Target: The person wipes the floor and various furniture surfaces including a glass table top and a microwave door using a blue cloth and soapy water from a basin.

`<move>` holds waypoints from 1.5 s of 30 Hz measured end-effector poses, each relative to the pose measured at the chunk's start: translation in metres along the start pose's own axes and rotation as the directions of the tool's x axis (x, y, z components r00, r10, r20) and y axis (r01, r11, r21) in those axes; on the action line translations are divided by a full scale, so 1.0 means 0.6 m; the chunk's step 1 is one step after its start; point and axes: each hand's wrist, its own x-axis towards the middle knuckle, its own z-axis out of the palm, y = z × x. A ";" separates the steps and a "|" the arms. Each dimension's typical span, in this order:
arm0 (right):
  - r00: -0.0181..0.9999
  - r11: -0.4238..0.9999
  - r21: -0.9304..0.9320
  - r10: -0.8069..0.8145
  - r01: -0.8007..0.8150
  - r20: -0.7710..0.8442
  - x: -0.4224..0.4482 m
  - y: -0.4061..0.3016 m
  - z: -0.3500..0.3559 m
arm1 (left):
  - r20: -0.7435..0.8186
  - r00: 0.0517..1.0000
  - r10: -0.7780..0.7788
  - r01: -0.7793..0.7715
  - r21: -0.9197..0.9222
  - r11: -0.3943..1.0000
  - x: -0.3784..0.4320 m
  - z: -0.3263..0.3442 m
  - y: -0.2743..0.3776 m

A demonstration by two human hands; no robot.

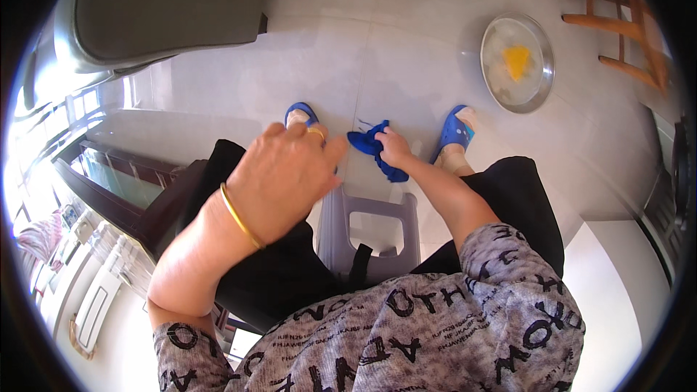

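My right hand [394, 148] grips a crumpled blue cloth [393, 172] low between my knees. Parts of the cloth stick out to the left of the fingers and hang below them. Closer to the camera is my left hand [286, 177], back side up, with a ring and a gold-coloured bangle [239, 216] at the wrist. Its fingers curl downward, so whatever is under the palm is hidden. Beneath me stands a grey plastic stool [332, 228] with an opening in its frame. Blue slippers are on my feet, the right slipper [456, 129] showing more fully.
A round metal basin [546, 84] on the tiled floor [326, 60] holds water and a yellow cloth-like piece [516, 61]. Wooden chair legs [604, 23] stand at the upper right. A dark upholstered seat [174, 5] fills the upper left, and a white cabinet [610, 283] is at right.
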 end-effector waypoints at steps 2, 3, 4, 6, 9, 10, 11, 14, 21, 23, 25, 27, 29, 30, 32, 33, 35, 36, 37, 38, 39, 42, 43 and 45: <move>0.988 0.985 0.088 0.153 -0.149 -0.036 -0.014 0.050 -0.004 | -0.037 0.999 0.005 -0.006 -0.031 1.000 0.003 -0.001 -0.001; 0.989 0.981 0.147 0.118 -0.131 0.093 -0.007 0.068 -0.033 | -0.034 0.999 -0.006 0.006 -0.021 1.000 0.000 0.004 -0.002; 0.983 0.971 0.163 0.161 -0.174 0.094 -0.010 0.095 -0.060 | -0.041 0.999 -0.003 0.003 -0.007 1.000 0.005 0.008 -0.003; 0.897 0.768 0.473 0.309 -0.431 0.315 -0.003 0.085 -0.154 | -0.054 0.998 -0.029 0.028 -0.012 1.000 -0.002 0.020 -0.013; 0.915 0.582 0.706 0.247 -0.404 0.320 -0.019 0.095 -0.290 | -0.020 0.993 -0.117 0.116 -0.060 0.991 0.006 0.022 -0.018; 0.933 0.560 0.746 0.212 -0.361 0.293 -0.030 0.087 -0.335 | -0.019 0.992 -0.127 0.125 -0.058 0.990 0.009 0.025 -0.025; 0.949 0.566 0.762 0.176 -0.316 0.262 -0.049 0.109 -0.377 | -0.020 0.994 -0.111 0.109 -0.063 0.992 0.023 0.031 -0.027; 0.964 0.540 0.799 0.152 -0.266 0.218 -0.103 0.090 -0.455 | 0.119 0.973 -0.200 0.206 -0.042 0.978 0.043 0.024 -0.026; 0.970 0.372 0.918 0.136 0.139 -0.203 -0.324 0.063 -0.618 | 0.140 0.961 -0.237 0.241 -0.012 0.970 0.096 0.014 -0.028; 0.918 0.222 0.916 0.148 0.333 -0.369 -0.388 0.045 -0.636 | 0.092 0.978 -0.187 0.185 0.035 0.982 0.106 0.025 -0.044; 0.842 0.172 0.865 0.204 0.472 -0.500 -0.429 0.008 -0.637 | 0.095 0.973 -0.212 0.204 0.088 0.975 0.121 0.051 -0.051; 0.792 0.151 0.820 0.212 0.552 -0.573 -0.445 -0.013 -0.614 | 0.148 0.967 -0.208 0.187 0.144 0.972 0.123 0.072 -0.039; 0.766 0.157 0.784 0.171 0.600 -0.620 -0.443 -0.027 -0.589 | 0.239 0.958 -0.162 0.112 0.208 0.972 0.122 0.080 -0.005; 0.787 0.205 0.802 0.166 0.562 -0.594 -0.432 -0.038 -0.572 | 0.264 0.948 -0.176 0.143 0.138 0.980 0.117 0.070 0.016; 0.843 0.302 0.870 0.265 0.389 -0.469 -0.366 -0.015 -0.528 | 0.151 0.983 -0.102 0.084 0.125 0.989 0.105 0.046 0.044; 0.852 0.349 0.883 0.307 0.314 -0.425 -0.327 -0.001 -0.501 | 0.090 0.994 -0.069 0.058 0.120 0.991 0.100 0.032 0.052; 0.868 0.474 0.874 0.385 0.104 -0.312 -0.254 0.105 -0.426 | -0.042 0.996 -0.082 0.086 0.105 0.991 0.104 0.010 0.070; 0.858 0.484 0.874 0.464 -0.036 -0.221 -0.230 0.141 -0.387 | -0.108 0.989 -0.104 0.114 0.097 0.989 0.103 0.002 0.073; 0.787 0.464 0.861 0.603 -0.210 -0.133 -0.219 0.178 -0.348 | -0.146 0.985 -0.090 0.104 0.092 0.990 0.107 0.001 0.079; 0.736 0.470 0.828 0.669 -0.308 -0.106 -0.210 0.215 -0.312 | -0.184 0.980 -0.077 0.096 0.093 0.991 0.106 -0.003 0.085; 0.686 0.509 0.787 0.711 -0.349 -0.156 -0.208 0.265 -0.276 | -0.221 0.974 -0.047 0.068 0.088 0.994 0.110 -0.003 0.090; 0.524 0.483 0.747 0.825 -0.456 -0.214 -0.157 0.251 -0.211 | 0.047 0.999 -0.014 0.007 0.151 0.989 0.078 0.005 0.063; 0.442 0.468 0.722 0.862 -0.509 -0.248 -0.142 0.249 -0.198 | 0.018 0.999 -0.026 0.024 0.105 0.994 0.073 0.003 0.061; 0.384 0.469 0.629 0.880 -0.620 -0.279 -0.110 0.260 -0.193 | -0.043 0.998 -0.037 0.038 0.008 0.999 0.074 0.002 0.054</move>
